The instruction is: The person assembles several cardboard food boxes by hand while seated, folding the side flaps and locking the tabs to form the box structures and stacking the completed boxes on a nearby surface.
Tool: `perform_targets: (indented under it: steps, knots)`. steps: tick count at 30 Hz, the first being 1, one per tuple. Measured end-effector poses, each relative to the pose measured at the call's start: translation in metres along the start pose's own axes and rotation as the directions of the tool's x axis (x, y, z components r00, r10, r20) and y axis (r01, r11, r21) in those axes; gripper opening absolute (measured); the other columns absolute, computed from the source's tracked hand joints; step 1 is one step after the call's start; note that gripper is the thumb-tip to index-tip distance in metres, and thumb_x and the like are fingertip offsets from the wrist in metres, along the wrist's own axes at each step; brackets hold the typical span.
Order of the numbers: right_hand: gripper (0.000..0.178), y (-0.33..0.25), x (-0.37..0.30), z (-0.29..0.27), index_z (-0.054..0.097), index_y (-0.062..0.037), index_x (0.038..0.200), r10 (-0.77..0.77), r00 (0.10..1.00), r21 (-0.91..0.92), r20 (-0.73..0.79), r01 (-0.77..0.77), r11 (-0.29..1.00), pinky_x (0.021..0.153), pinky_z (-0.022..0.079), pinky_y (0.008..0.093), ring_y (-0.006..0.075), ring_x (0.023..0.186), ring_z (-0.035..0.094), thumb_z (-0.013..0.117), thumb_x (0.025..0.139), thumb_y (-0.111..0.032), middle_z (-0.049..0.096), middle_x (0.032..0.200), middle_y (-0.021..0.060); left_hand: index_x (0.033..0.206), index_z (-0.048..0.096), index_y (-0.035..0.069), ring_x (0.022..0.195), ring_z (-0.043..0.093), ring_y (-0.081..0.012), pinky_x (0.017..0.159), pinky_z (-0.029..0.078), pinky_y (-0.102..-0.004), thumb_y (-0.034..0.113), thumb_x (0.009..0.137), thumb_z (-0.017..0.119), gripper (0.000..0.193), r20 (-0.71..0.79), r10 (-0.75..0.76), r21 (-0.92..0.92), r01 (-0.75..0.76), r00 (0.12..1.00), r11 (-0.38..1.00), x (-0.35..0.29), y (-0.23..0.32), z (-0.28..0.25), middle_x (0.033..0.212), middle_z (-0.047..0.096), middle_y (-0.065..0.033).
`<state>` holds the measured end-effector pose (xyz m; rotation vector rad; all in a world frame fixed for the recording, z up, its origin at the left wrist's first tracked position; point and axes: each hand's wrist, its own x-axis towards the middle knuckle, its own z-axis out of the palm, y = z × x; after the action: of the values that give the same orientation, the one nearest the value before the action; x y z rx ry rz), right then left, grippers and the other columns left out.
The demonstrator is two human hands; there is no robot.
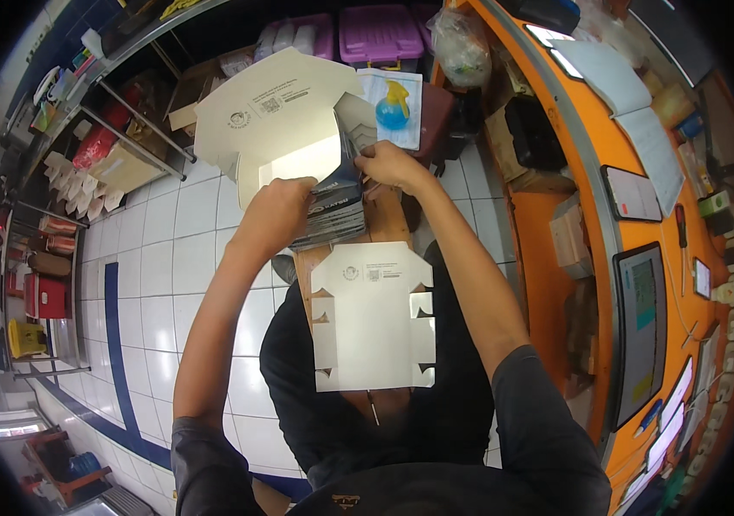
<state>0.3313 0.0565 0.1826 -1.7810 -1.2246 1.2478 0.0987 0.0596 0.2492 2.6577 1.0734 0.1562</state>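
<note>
A partly folded cardboard box [302,161], white inside and dark blue outside, stands in front of me with its wide lid flap [277,99] raised and spread away from me. My left hand [279,211] grips its near wall, thumb over the top edge. At the right corner my right hand [391,166] has its fingers bent and pinched on the box's side; part of its grip is hidden. Beneath the box lies a stack of flat dark cardboard blanks [337,226]. A single white box blank [374,331], notched along both sides, lies flat between my legs.
A blue spray bottle [393,110] with a yellow head is beyond my right hand. To the right runs an orange desk [586,185] with a tablet [640,331], phones and a screwdriver. Metal shelves [139,120] stand at left; purple bins [380,36] sit at the back.
</note>
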Motion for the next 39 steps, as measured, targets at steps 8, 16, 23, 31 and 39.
perform_targets:
  steps: [8,16,23,31,39]
  knots:
    - [0.065,0.01,-0.008,-0.019,0.04,0.017,0.147,-0.055,0.978,0.143,0.199,0.026,0.989,0.078,0.068,0.0343,0.032,0.098,0.074,0.063,0.089,0.0,0.067,0.121,0.029,0.098,0.063,0.003,0.077,0.072,-0.0385,0.069,0.057,-0.0483,0.0,0.086,0.06,0.013,-0.145,0.075,0.218,-0.043,0.987,0.975,-0.001,0.01,0.04,0.08,0.07,-0.0194]
    - [0.042,0.014,0.02,-0.003,0.065,0.0103,0.127,-0.164,0.984,-0.196,-0.073,0.147,0.97,0.077,0.064,0.0364,0.0309,0.094,0.076,0.066,0.087,-0.005,0.075,0.105,0.0255,0.097,0.063,0.002,0.074,0.073,-0.0339,0.065,0.059,-0.0439,-0.001,0.084,0.06,0.014,-0.141,0.231,0.311,-0.178,0.963,0.933,-0.009,0.005,0.044,0.09,0.069,-0.0153]
    - [0.026,0.009,0.03,0.016,0.076,-0.0023,0.102,-0.299,0.887,-0.37,-0.353,0.161,0.915,0.093,0.056,0.0505,0.0443,0.103,0.07,0.07,0.087,-0.022,0.073,0.105,0.0271,0.095,0.064,0.005,0.076,0.071,-0.0373,0.067,0.055,-0.0485,0.004,0.087,0.063,0.008,-0.037,0.173,0.265,-0.157,0.984,0.951,-0.009,-0.004,0.023,0.077,0.07,-0.0181]
    - [0.088,-0.023,0.006,0.019,0.066,0.0178,0.117,-0.09,0.947,-0.255,-0.309,0.008,0.967,0.113,0.042,0.0512,0.0542,0.126,0.057,0.034,0.099,-0.062,0.061,0.119,0.044,0.107,0.069,-0.004,0.117,0.062,-0.0442,0.111,0.043,-0.0515,0.046,0.083,0.077,0.056,-0.271,0.218,0.198,-0.168,0.938,0.966,-0.028,-0.043,-0.003,0.115,0.069,-0.0276]
    - [0.074,-0.003,0.011,0.02,0.068,0.0141,0.117,-0.123,0.942,-0.35,-0.313,0.006,0.937,0.112,0.042,0.0508,0.0532,0.125,0.057,0.033,0.103,-0.05,0.062,0.122,0.041,0.112,0.067,-0.006,0.119,0.061,-0.0432,0.118,0.037,-0.0524,0.044,0.091,0.069,0.054,-0.347,0.279,0.181,-0.228,0.895,0.957,-0.034,-0.063,0.032,0.115,0.066,-0.0267]
